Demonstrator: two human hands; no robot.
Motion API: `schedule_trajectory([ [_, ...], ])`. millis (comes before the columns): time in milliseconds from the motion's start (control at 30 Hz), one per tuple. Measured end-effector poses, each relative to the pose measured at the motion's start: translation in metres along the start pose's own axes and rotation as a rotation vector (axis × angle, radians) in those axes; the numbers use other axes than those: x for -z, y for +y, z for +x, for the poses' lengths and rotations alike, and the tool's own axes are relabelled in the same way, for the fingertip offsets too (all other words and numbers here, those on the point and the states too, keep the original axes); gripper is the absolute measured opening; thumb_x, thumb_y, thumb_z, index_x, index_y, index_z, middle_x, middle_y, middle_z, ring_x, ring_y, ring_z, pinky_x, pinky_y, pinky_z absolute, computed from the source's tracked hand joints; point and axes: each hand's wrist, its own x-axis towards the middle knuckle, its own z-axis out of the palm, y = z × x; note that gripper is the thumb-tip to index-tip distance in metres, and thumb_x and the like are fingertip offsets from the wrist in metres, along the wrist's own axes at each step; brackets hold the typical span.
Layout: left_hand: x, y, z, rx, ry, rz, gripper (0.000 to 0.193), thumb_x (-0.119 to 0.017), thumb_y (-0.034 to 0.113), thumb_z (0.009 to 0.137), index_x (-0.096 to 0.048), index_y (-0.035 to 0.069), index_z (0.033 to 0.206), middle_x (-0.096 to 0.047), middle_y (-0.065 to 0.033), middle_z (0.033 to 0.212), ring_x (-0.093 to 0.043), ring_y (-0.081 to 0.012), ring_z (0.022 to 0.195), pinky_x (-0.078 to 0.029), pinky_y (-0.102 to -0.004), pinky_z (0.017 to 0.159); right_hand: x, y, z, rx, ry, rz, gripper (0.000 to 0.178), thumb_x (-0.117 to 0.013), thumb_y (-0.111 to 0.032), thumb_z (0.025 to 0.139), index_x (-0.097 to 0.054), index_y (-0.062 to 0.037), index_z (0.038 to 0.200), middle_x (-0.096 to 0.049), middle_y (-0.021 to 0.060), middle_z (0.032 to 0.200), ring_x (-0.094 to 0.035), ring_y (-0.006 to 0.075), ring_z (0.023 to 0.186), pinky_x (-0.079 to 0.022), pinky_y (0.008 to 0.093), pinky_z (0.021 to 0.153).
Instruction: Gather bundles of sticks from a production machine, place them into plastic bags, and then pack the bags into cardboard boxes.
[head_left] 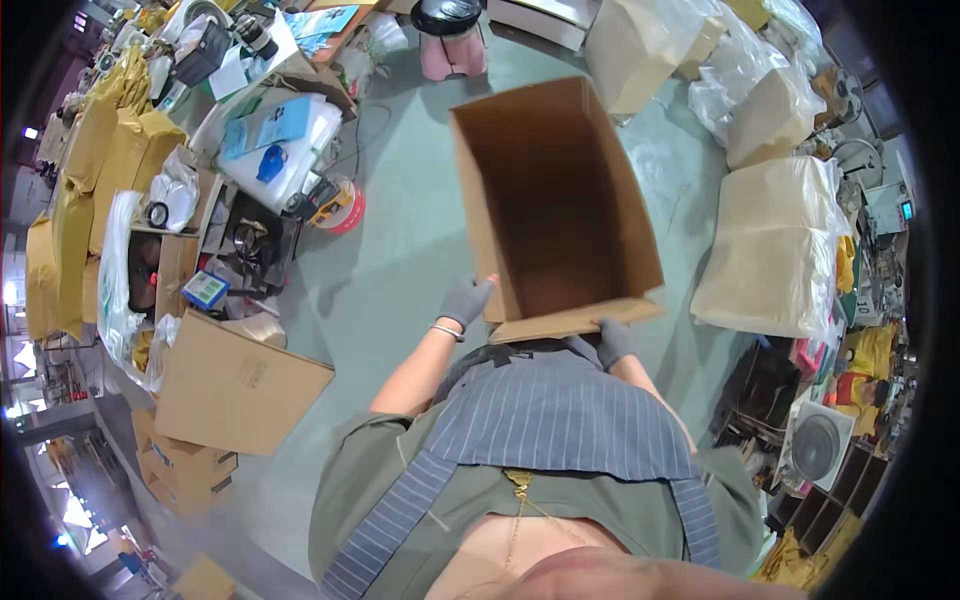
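Note:
A large brown cardboard box (474, 200) stands in front of me with its top open, and its inside is dark with nothing visible in it. My left hand (467, 303), in a grey glove with a bracelet at the wrist, grips the box's near left corner. At the near side, a cardboard flap (545, 325) is folded outward toward my striped apron. My right hand (614, 344), also gloved in grey, closes on this flap near its right end; some of its fingers are hidden beneath the cardboard.
A pink stool (452, 58) with a black seat stands beyond the box. Left are a cluttered table, a red-and-white bucket (343, 208) and a flat cardboard sheet (240, 385). Plastic-wrapped cartons (765, 245) line the right, with a speaker-like unit (818, 443) nearer me.

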Motion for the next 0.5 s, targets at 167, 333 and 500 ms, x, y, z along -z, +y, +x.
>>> schedule_trajectory([
  [167, 0.043, 0.012, 0.082, 0.027, 0.431, 0.003, 0.044, -0.059, 0.039, 0.078, -0.062, -0.005, 0.074, -0.056, -0.0285, 0.065, -0.057, -0.0452, 0.063, -0.043, -0.0489, 0.057, -0.11, -0.077, 0.104, 0.182, -0.213, -0.214, 0.031, -0.054, -0.004, 0.075, -0.052, 0.0091, 0.104, -0.059, 0.0204, 0.097, -0.063, 0.0338, 0.087, -0.058, 0.0458, 0.073],
  [333, 0.1, 0.023, 0.19, 0.061, 0.644, 0.082, 0.031, -0.055, 0.027, 0.078, -0.064, -0.003, 0.077, -0.059, -0.0275, 0.071, -0.058, -0.0462, 0.066, -0.043, -0.0508, 0.057, -0.236, -0.137, 0.225, 0.173, -0.341, -0.468, 0.034, -0.06, -0.015, 0.077, -0.053, 0.0053, 0.105, -0.06, 0.0195, 0.096, -0.065, 0.0319, 0.084, -0.057, 0.0465, 0.065],
  [500, 0.135, -0.013, 0.282, 0.31, 0.69, 0.175, 0.031, -0.055, 0.027, 0.079, -0.063, -0.003, 0.077, -0.062, -0.0265, 0.08, -0.06, -0.0439, 0.078, -0.045, -0.0507, 0.063, -0.352, -0.256, 0.259, -0.174, -0.648, -0.935, 0.056, -0.066, -0.046, 0.081, -0.053, -0.0006, 0.111, -0.059, 0.0106, 0.102, -0.059, 0.0235, 0.1, -0.05, 0.0477, 0.081],
])
